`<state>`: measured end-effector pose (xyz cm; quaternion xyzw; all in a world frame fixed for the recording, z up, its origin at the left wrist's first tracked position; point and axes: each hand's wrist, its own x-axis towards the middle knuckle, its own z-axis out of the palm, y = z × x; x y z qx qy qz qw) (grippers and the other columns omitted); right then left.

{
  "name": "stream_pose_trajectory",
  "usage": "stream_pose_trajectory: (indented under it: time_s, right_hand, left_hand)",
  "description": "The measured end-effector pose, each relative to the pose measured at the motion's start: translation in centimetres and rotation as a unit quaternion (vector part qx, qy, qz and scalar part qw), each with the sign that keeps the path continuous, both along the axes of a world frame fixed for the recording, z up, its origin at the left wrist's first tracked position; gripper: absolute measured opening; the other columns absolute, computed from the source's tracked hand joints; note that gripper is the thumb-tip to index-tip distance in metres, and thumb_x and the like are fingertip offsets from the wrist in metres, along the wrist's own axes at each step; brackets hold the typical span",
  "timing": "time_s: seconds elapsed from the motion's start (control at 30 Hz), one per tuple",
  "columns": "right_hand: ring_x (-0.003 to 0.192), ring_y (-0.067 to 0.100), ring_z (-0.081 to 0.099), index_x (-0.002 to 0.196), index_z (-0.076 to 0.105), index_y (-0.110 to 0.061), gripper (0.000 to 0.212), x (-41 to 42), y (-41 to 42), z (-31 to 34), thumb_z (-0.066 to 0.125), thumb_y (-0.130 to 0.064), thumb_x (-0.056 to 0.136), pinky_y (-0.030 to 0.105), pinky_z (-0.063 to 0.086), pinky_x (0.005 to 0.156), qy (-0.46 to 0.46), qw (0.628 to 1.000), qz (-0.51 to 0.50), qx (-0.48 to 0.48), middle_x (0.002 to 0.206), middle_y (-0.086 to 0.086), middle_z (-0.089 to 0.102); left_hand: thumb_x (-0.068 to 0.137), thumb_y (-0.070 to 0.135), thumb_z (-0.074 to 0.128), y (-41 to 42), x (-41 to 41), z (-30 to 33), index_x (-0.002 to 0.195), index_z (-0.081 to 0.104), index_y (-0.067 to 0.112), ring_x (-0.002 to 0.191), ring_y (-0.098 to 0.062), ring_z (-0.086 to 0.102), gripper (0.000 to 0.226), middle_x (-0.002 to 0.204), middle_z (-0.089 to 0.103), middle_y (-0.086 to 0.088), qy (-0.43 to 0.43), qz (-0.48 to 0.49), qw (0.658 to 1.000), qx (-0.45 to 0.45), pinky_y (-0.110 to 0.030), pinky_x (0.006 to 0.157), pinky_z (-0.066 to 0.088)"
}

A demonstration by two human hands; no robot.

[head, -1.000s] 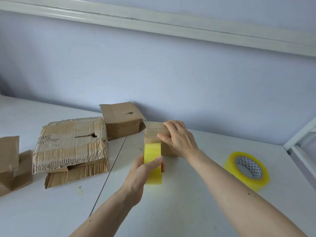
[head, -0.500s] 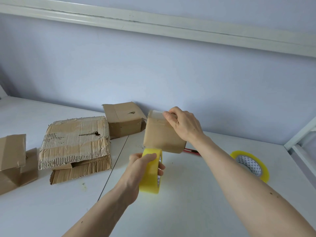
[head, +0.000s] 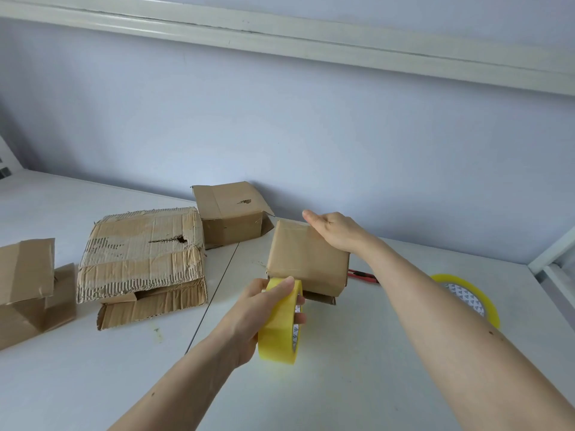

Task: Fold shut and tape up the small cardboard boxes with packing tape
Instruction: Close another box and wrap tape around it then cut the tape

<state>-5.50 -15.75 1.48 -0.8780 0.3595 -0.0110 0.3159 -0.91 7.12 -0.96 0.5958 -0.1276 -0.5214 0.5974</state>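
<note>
Tape going round the small box!
Left hand (head: 249, 318) grips the tape roll (head: 280, 321); right hand (head: 336, 231), fingers flat, steadies the light, stiff box (head: 306, 259).

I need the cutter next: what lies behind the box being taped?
A red cutter pokes out from behind the small box; the box and the right hand's forearm cover its remainder.

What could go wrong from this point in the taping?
1. The small box is tipped up, steadied only by the flat right hand on top; pulling the tape roll in the left hand could slide or topple it.
2. A flap shows under the box and may end up taped open.
3. The red cutter lies behind the box, near the right forearm.
</note>
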Motion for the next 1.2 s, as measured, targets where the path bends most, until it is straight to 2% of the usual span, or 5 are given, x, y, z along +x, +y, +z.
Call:
stream_pose_trajectory:
  time_s: [0.1,0.23,0.43,0.93,1.2]
  right_hand:
    - [0.13,0.031,0.051,0.127,0.062,-0.003,0.081,-0.1,-0.2,-1.3,0.029,-0.07,0.098,0.038,0.039,0.102,0.019,0.999,-0.004,0.028,0.138,0.013,0.059]
    - [0.104,0.032,0.06,0.072,0.056,-0.02,0.057,1.6,0.6,-2.0,0.031,-0.062,0.102,0.038,0.037,0.082,0.053,0.984,-0.024,-0.168,0.087,0.004,0.062]
    - [0.097,0.035,0.06,0.097,0.053,-0.01,0.047,2.9,3.5,-3.8,0.018,-0.038,0.11,0.039,0.04,0.077,-0.053,0.973,-0.023,-0.225,0.096,0.011,0.066]
    - [0.107,0.025,0.059,0.099,0.063,-0.017,0.06,2.9,2.7,-5.0,0.033,-0.069,0.097,0.043,0.039,0.097,-0.005,0.972,0.035,-0.234,0.105,0.002,0.07]
    - [0.104,0.024,0.059,0.089,0.053,-0.02,0.054,2.8,2.8,-4.9,0.032,-0.069,0.097,0.043,0.039,0.095,-0.008,0.973,0.034,-0.229,0.101,0.001,0.069]
  left_hand:
    - [0.095,0.033,0.066,-0.7,0.2,0.0,0.121,0.053,0.01,0.071,-0.022,0.075,0.037,0.09,0.078,-0.007,-0.001,0.011,1.0,0.014,-0.034,0.065,0.061]
    - [0.095,0.039,0.065,-1.5,0.7,0.1,0.121,0.057,0.004,0.066,-0.02,0.074,0.044,0.088,0.078,-0.008,0.01,0.014,0.999,0.037,-0.032,0.058,0.061]
    - [0.092,0.045,0.067,-1.8,1.0,-0.1,0.126,0.057,0.001,0.074,-0.024,0.076,0.056,0.096,0.078,-0.012,0.008,0.03,0.998,0.06,-0.031,0.057,0.06]
    - [0.068,0.026,0.081,-1.9,2.1,0.2,0.126,0.064,0.0,0.071,-0.024,0.074,0.065,0.118,0.071,-0.022,0.157,0.021,0.986,0.051,-0.045,0.099,0.052]
    - [0.064,0.03,0.082,-1.8,2.3,0.2,0.119,0.066,0.004,0.097,-0.03,0.07,0.064,0.114,0.072,-0.022,0.172,0.005,0.982,0.079,-0.046,0.095,0.053]
